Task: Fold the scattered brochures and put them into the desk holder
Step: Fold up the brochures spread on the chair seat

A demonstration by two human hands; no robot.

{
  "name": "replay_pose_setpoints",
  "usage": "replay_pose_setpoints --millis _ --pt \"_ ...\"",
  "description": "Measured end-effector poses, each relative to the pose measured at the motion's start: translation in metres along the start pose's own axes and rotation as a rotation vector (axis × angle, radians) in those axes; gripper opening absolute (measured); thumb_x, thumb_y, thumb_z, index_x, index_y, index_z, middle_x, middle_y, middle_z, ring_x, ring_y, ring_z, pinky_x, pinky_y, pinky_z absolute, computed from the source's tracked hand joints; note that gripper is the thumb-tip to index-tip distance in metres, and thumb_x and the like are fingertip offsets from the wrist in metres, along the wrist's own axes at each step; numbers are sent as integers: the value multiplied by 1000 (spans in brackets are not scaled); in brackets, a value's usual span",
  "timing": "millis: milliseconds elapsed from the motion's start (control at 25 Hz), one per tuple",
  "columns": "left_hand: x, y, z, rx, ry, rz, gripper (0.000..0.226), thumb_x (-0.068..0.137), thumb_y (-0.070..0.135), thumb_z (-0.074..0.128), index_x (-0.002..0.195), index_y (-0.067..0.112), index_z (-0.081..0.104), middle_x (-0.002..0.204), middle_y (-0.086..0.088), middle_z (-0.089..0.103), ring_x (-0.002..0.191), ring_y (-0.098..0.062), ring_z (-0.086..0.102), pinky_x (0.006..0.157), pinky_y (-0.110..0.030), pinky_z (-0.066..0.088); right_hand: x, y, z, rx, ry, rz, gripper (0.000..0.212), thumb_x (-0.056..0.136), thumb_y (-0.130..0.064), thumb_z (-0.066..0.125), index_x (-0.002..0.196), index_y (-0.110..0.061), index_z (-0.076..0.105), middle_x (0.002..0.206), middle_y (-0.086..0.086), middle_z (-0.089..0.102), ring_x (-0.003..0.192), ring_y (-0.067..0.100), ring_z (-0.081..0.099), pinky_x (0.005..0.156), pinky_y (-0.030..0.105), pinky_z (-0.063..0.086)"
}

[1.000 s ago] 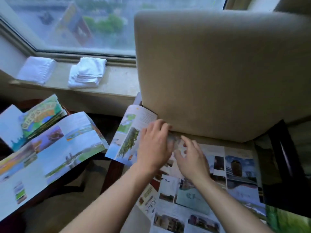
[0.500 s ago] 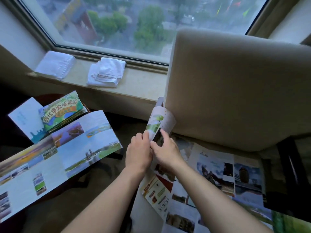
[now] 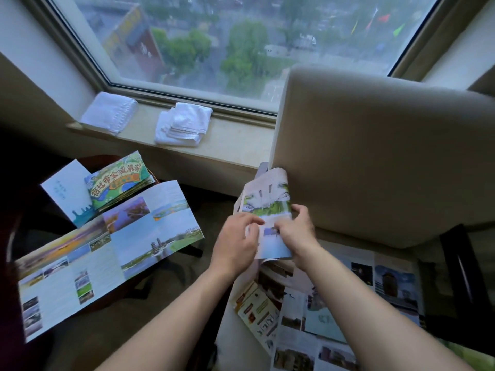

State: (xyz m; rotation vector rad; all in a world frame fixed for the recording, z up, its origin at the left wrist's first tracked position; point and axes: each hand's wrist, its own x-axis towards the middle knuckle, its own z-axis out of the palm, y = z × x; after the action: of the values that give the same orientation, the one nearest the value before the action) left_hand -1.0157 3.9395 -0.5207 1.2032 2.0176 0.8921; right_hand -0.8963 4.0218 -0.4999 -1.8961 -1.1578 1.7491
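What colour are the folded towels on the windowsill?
White, both stacks: towels and, clearest in the head view.

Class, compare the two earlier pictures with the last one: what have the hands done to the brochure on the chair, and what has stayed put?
Both hands have lifted the brochure's left flap off the chair seat and folded it over. The left hand and right hand, which earlier lay flat on it, now pinch the folded part. The open brochure on the side table, the folded green one and the towels have stayed put.

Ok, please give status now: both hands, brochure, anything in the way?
Left hand, right hand both gripping half-folded glossy paper brochure. Beige cushioned chair back touching it.
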Motion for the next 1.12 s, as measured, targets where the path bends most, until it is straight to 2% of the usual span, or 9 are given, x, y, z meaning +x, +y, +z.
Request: replay_pose_setpoints --millis 80,160,240,320,440,600,760,920,1120 --pt "9 -3 -12 -41 106 -278 38 97 41 49 123 18 62 125 -1 60 108 -11 51 91 -31 42 -13 -9 -18 -16 -47 -34 52 86 -6 60 130 -30 45 106 1 65 84 24 73 61 36 62" --pt "16 2 -20 -270 -9 -586 62 93 53 55 138 12 50 135 -5 57 112 -16 53 93 -35 42 -28 -18 -43 -8 -87 -82 54 83 -6 62 129 -31 48 110 4 71 87 27 75 74 46 64" --pt "17 21 -24 -552 -187 -710 71 84 61 58 136 14 54 128 -5 67 111 -22 63 93 -45 51 -47 -34 -72 41 -122 -128 57 79 -6 66 129 -29 51 107 6 76 90 29 76 81 53 62" --pt "16 54 -28 -713 -272 -603 52 80 55 61 116 18 68 109 -5 76 94 -21 73 73 -39 59 -67 -54 -101 27 -123 -175 59 77 -11 68 130 -30 52 106 5 77 90 28 76 83 56 61" --pt "17 119 -35 -703 -109 -386 19 92 28 59 85 18 74 91 -5 77 71 -15 72 54 -26 53 -92 -80 -133 -192 -3 -234 62 82 -23 68 140 -31 47 118 3 70 98 25 72 89 52 59" --pt "9 203 -50 -211 78 36 25 94 27 56 76 22 73 71 12 72 66 -1 66 53 -11 45 -125 -104 -147 -378 205 -335 77 83 -52 66 151 -29 37 146 6 49 127 25 53 101 41 47" --pt "-22 269 -41 -105 -30 302 24 97 27 52 98 22 75 93 3 76 85 -11 68 73 -29 52 -149 -135 -145 34 72 -299 71 72 -66 65 131 -26 61 122 7 69 113 27 66 97 51 54" --pt "-38 283 -43 -321 -369 280 32 105 31 41 119 26 70 123 3 67 115 -11 60 96 -30 50 -160 -156 -169 103 89 -335 15 92 -15 58 94 -12 73 97 18 76 87 32 72 75 45 60" --pt "-20 262 -54 -379 -25 -66 44 99 34 55 138 15 55 135 -6 60 116 -20 60 100 -40 50 -184 -181 -204 -226 -85 -344 22 88 5 49 88 0 70 76 17 74 56 23 70 49 27 53"
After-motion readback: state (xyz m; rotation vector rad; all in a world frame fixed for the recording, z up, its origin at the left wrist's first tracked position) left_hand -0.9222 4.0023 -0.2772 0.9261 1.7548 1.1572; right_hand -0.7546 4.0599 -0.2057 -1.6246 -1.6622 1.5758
